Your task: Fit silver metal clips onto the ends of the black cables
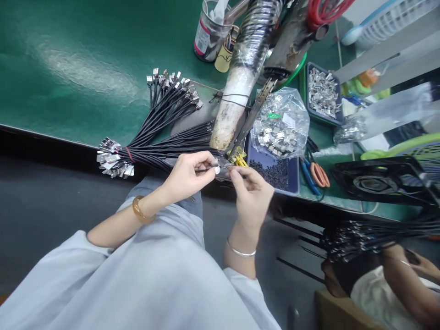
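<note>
My left hand (190, 174) is closed in a pinch on the end of a thin black cable, right at the table's front edge. My right hand (250, 190) is pinched too, its fingertips meeting the left hand's at a small metal connector shell (223, 166). Just behind them a bundle of black cables (161, 149) with metal plug ends lies on the green table (68, 68), fanned to the left and back. A taped, wrapped tool (240, 87) stands tilted directly above my hands.
A clear bag of metal shells (280, 123) rests on a dark blue tray (292, 176) of small black parts. Orange-handled scissors (318, 174), a second tray of metal parts (321, 91), a jar (209, 32) and a black fan (378, 183) are nearby. Another person's arm (405, 284) holds cables at lower right.
</note>
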The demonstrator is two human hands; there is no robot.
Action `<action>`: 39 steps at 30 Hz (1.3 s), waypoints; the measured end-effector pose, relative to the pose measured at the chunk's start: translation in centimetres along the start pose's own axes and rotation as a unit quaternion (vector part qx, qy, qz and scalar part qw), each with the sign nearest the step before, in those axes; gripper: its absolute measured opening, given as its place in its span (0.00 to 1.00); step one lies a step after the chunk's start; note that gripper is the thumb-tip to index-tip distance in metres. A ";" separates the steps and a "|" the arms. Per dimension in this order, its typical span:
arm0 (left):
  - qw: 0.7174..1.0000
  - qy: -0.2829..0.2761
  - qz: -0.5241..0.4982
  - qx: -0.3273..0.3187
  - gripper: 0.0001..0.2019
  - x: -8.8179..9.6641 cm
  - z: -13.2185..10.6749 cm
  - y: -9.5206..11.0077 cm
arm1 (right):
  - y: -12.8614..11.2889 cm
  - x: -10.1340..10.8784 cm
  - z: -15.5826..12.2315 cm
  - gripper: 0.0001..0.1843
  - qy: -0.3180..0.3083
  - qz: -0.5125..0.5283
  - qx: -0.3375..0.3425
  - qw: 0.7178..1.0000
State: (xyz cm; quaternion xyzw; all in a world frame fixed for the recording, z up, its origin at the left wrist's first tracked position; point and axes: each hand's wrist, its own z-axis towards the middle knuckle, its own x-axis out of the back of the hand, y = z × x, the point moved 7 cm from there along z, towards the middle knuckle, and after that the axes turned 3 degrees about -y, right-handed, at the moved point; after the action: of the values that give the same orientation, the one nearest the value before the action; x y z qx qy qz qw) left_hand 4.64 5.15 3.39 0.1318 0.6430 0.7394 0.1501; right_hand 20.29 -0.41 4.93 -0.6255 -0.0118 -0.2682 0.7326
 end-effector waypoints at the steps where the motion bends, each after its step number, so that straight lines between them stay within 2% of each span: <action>1: 1.000 -0.002 0.003 -0.002 0.04 -0.1 0.0 0.0 | 0.1 -0.5 -0.1 0.11 -0.002 -0.006 -0.001 1.000; 5: 1.000 -0.006 0.017 -0.012 0.04 -0.2 0.0 0.0 | 0.0 -1.5 0.0 0.13 -0.008 -0.004 0.013 1.000; 14: 0.999 -0.009 0.042 -0.017 0.04 -0.2 -0.1 0.2 | -0.3 -1.7 -0.2 0.14 -0.031 -0.041 0.021 0.998; 20: 0.995 -0.022 0.070 -0.066 0.04 -0.3 -0.2 0.6 | -1.9 -1.5 -0.2 0.22 -0.001 -0.140 0.088 0.986; 23: 0.995 -0.028 0.053 -0.076 0.06 0.0 -0.3 1.0 | -1.4 -0.8 0.1 0.21 0.015 -0.115 0.054 0.992; 26: 0.994 -0.034 0.042 -0.090 0.06 0.2 -0.4 1.5 | -0.4 -0.6 0.4 0.20 -0.016 -0.050 0.009 0.999; 28: 0.995 -0.038 0.035 -0.087 0.06 0.4 -0.4 1.7 | -0.4 -0.6 0.3 0.17 -0.027 -0.021 0.014 0.999; 32: 0.997 -0.067 0.004 -0.034 0.07 0.0 -0.4 1.0 | -1.9 0.3 -0.6 0.06 0.021 -0.106 0.119 0.987; 34: 0.998 -0.065 -0.001 -0.015 0.08 -0.2 -0.3 0.8 | -2.8 0.8 -1.1 0.07 0.061 -0.143 0.168 0.973; 37: 1.000 -0.019 -0.011 -0.011 0.09 -0.2 -0.1 0.8 | -3.4 2.2 -1.6 0.10 0.155 -0.069 0.200 0.965; 39: 1.000 0.007 -0.022 -0.003 0.10 -0.3 0.0 0.8 | -3.6 2.7 -1.7 0.09 0.186 -0.015 0.208 0.960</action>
State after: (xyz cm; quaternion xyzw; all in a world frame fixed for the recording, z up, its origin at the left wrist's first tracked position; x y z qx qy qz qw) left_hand 4.85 4.93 4.14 0.1121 0.6447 0.7384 0.1626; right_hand 20.63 -3.24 8.78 -0.3985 0.0597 -0.3821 0.8316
